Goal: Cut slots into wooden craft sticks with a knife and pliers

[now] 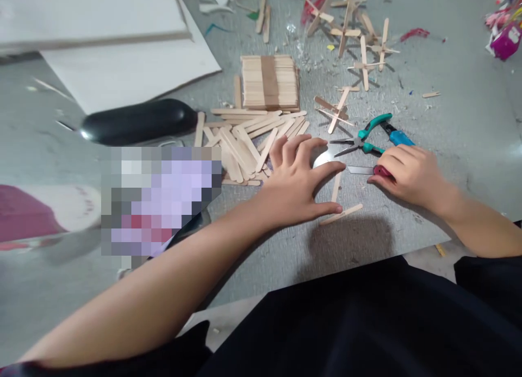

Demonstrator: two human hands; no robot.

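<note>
The left hand (299, 184) is observed laid flat on the grey worktop (448, 105), released, with fingers spread and nothing grasped. A short craft stick (341, 214) is noted lying at the thumb tip; whether it is touched cannot be told. A second stick (336, 186) is seen lying on the worktop in the gap between thumb and forefinger. The right hand (408, 173) is clenched around a red-handled cutter (383, 171), whose blade is pointed toward the left hand and kept low over the worktop, near the second stick. Teal-handled pliers (367, 135) are recorded lying just behind both hands, with the jaws directed leftward. A loose heap of sticks (244, 143) is found just beside the left fingers, and a squared stack of sticks (269, 82) is placed directly behind that heap. Several crossed stick assemblies (350, 34) are scattered further back on the worktop. A black rounded object (138, 121) and white boards (122, 67) are noted at the left. A magenta box (505, 39) is seen at the far right edge among coloured scraps; its contents cannot be made out.
</note>
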